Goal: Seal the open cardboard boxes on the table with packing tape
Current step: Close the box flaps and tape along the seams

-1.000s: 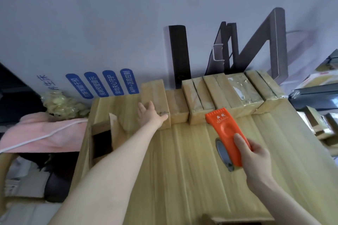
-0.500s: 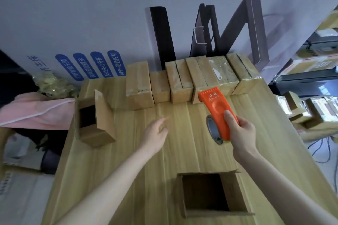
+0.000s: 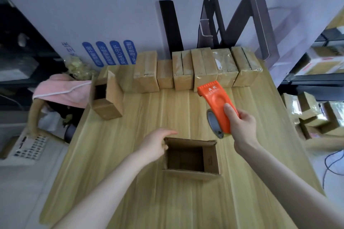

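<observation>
Head view, open box (image 3: 191, 156): it stands mouth-up on the table (image 3: 130, 182) near the front edge, roughly midway between the left and right edges, its flaps raised.
Head view, left hand (image 3: 155, 145): it rests against the box's left wall at the far-left corner, fingers loosely spread and curling toward the rim, not closed on anything that can be seen.
Head view, right hand (image 3: 240, 126): it is clenched round the orange tape dispenser (image 3: 216, 106), held off the table beyond the box's far-right corner, cutter end pointing to the far edge.
Head view, key relation: the box lies just right of the left fingers and toward the front edge from the dispenser; the left hand is the nearer one and already touches it. The mouth looks close to square, so no long axis can be told.
Head view, likely next step: the flaps probably need folding shut by the left hand before any tape goes on.
Head view, second open box (image 3: 106, 98): it sits at the left edge, toward the far corner, untaped.
Head view, sealed boxes (image 3: 195, 69): a row stands along the far edge, touching side by side.
</observation>
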Tool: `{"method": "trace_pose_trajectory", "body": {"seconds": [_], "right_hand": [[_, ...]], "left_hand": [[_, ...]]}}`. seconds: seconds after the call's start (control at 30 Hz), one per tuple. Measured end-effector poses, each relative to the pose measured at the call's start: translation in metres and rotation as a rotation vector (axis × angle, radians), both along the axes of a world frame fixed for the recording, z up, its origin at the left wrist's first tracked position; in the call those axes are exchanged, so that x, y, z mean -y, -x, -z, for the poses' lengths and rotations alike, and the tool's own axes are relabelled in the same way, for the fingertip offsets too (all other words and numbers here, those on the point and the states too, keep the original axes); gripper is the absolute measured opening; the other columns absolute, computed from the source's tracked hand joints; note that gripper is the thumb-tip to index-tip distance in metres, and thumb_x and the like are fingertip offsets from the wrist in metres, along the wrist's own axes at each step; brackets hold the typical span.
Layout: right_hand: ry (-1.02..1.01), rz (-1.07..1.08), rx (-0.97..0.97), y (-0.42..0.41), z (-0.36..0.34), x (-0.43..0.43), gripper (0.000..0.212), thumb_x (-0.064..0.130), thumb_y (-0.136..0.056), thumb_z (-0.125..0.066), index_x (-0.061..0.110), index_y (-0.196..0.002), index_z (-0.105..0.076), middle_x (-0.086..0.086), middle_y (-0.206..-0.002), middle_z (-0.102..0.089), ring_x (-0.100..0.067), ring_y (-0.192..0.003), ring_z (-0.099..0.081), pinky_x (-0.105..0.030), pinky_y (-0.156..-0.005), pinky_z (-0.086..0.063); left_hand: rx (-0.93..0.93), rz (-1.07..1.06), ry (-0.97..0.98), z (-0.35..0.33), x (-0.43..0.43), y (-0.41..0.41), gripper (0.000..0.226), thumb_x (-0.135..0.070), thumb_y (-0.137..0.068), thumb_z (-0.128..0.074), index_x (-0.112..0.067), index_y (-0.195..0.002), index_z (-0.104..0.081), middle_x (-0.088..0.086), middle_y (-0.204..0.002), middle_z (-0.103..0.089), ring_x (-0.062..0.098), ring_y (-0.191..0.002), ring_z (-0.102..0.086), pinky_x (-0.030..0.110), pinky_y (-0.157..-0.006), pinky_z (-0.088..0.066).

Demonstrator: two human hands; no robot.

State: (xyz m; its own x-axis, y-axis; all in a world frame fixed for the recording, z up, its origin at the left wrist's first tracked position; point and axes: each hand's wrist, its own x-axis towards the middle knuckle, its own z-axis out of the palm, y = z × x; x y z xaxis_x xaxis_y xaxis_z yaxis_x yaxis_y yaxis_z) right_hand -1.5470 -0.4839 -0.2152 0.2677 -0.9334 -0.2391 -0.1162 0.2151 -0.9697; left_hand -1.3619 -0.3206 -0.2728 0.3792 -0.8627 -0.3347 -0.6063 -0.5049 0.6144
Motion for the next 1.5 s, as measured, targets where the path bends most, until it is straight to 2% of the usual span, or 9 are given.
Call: {"method": "trace_pose_trajectory", "body": {"seconds": [0.23,0.33,0.57,0.7,0.83,1.03,1.2,1.4,1.5], "right_hand": [[-0.052,-0.079,0.063,0.007,0.001,-0.015,0.026,0.027,-0.095,-0.061,0.008,-0.078,-0.064,0.003,-0.054,-0.063,-0.005,-0.04,-0.058,-0.018,-0.039,-0.046],[-0.096,-0.1,0.049,0.005,0.01,-0.022,0.025,0.034,-0.093,-0.063,0.013,-0.08,-0.065,-0.006,-0.073,-0.068,-0.014,-0.059,-0.065,-0.025,-0.055,-0.052],[-0.177,-0.114,-0.027,0.002,0.047,-0.043,0.026,0.037,-0.091,-0.064,0.012,-0.086,-0.067,-0.005,-0.078,-0.069,-0.017,-0.07,-0.065,-0.028,-0.065,-0.052],[-0.148,-0.08,-0.085,0.003,0.064,-0.053,0.032,0.034,-0.094,-0.062,0.005,-0.081,-0.066,-0.002,-0.063,-0.058,-0.013,-0.054,-0.054,-0.017,-0.047,-0.043],[-0.109,-0.122,-0.092,0.003,0.07,-0.051,0.032,0.038,-0.093,-0.061,0.01,-0.078,-0.065,-0.005,-0.068,-0.06,-0.016,-0.061,-0.055,-0.027,-0.057,-0.046],[-0.052,-0.132,-0.115,-0.001,0.076,-0.044,0.036,0.036,-0.094,-0.06,0.012,-0.067,-0.058,-0.001,-0.059,-0.05,-0.016,-0.057,-0.046,-0.026,-0.051,-0.038],[-0.105,-0.218,-0.1,0.004,0.073,-0.044,0.037,0.037,-0.093,-0.062,0.001,-0.084,-0.066,-0.008,-0.07,-0.062,-0.017,-0.062,-0.058,-0.03,-0.059,-0.047],[-0.127,-0.276,-0.109,0.023,0.072,-0.032,0.033,0.033,-0.092,-0.064,0.001,-0.081,-0.067,-0.006,-0.067,-0.061,-0.016,-0.059,-0.056,-0.026,-0.054,-0.044],[-0.153,-0.295,-0.074,0.031,0.067,-0.027,0.035,0.03,-0.092,-0.064,-0.003,-0.083,-0.067,-0.011,-0.066,-0.06,-0.02,-0.06,-0.055,-0.029,-0.056,-0.043]], "left_hand": [[0.154,0.011,-0.124,0.009,0.002,0.032,0.058,-0.021,-0.079,-0.075,-0.032,-0.132,-0.054,-0.008,-0.129,-0.057,0.013,-0.119,-0.053,0.032,-0.098,-0.046],[0.327,0.012,-0.185,0.018,0.006,0.048,0.052,-0.031,-0.081,-0.074,-0.033,-0.129,-0.055,-0.01,-0.128,-0.058,0.012,-0.116,-0.054,0.03,-0.091,-0.048],[0.355,-0.009,-0.21,0.024,0.012,0.051,0.034,-0.019,-0.085,-0.063,-0.03,-0.117,-0.061,-0.004,-0.113,-0.063,0.02,-0.105,-0.059,0.032,-0.081,-0.051],[0.151,0.02,-0.183,0.041,0.008,0.055,0.055,-0.003,-0.077,-0.053,-0.029,-0.125,-0.058,0.001,-0.123,-0.06,0.024,-0.115,-0.057,0.034,-0.093,-0.051],[-0.169,-0.11,-0.062,0.026,0.006,0.047,0.065,-0.01,-0.077,-0.058,-0.022,-0.14,-0.047,-0.001,-0.147,-0.043,0.015,-0.136,-0.038,0.029,-0.111,-0.032],[0.328,0.031,-0.123,0.037,0.0,0.078,0.052,-0.049,-0.098,-0.029,-0.024,-0.141,-0.044,-0.004,-0.149,-0.04,0.019,-0.142,-0.027,0.046,-0.117,-0.016],[0.548,-0.149,0.144,0.068,-0.001,0.085,0.044,-0.035,-0.094,-0.029,-0.025,-0.095,-0.071,-0.009,-0.093,-0.07,0.015,-0.092,-0.063,0.034,-0.099,-0.04],[0.544,-0.062,0.095,0.071,0.01,0.073,0.05,-0.035,-0.093,-0.021,-0.022,-0.099,-0.069,-0.005,-0.092,-0.068,0.017,-0.092,-0.06,0.032,-0.092,-0.038],[0.51,-0.033,0.192,0.074,0.012,0.067,0.034,-0.024,-0.095,-0.034,-0.022,-0.104,-0.067,-0.005,-0.091,-0.069,0.017,-0.09,-0.06,0.032,-0.093,-0.038]]}}
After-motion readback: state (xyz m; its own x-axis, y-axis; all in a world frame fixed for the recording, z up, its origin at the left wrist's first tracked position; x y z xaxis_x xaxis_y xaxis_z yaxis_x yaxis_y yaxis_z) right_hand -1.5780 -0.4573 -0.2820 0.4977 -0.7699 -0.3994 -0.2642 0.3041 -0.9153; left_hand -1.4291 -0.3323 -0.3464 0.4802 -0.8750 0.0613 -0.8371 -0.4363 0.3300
